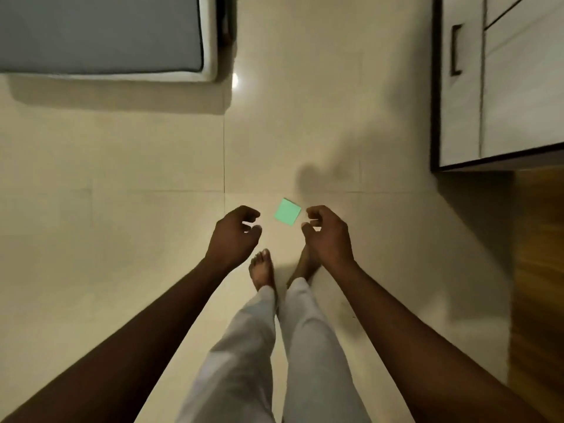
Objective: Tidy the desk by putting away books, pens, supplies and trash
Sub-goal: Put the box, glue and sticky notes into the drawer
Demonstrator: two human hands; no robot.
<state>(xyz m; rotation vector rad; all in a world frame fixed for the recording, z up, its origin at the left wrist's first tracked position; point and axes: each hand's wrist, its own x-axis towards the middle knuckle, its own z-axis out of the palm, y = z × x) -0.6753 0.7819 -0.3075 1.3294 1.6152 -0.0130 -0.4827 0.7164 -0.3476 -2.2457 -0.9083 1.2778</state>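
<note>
A small green sticky note (287, 212) shows against the cream tiled floor (122, 209), just past a grout line, between the two hands and touching neither. I cannot tell whether it lies flat on the tile.

The left hand (235, 236) reaches forward with its fingers (248, 213) loosely curled and released, holding nothing. The right hand (328, 236) mirrors it, also loosely curled and empty, with its fingertips just beside the note's right corner.

Below the hands are two bare feet (262, 268) and pale trousers (244, 346); the right foot is partly hidden by the right hand. A bed with a grey mattress (100, 32) is at the far left, a pale cabinet (512, 87) with a dark handle (456, 50) at the far right, and a wooden surface (537, 270) lies below the cabinet.
</note>
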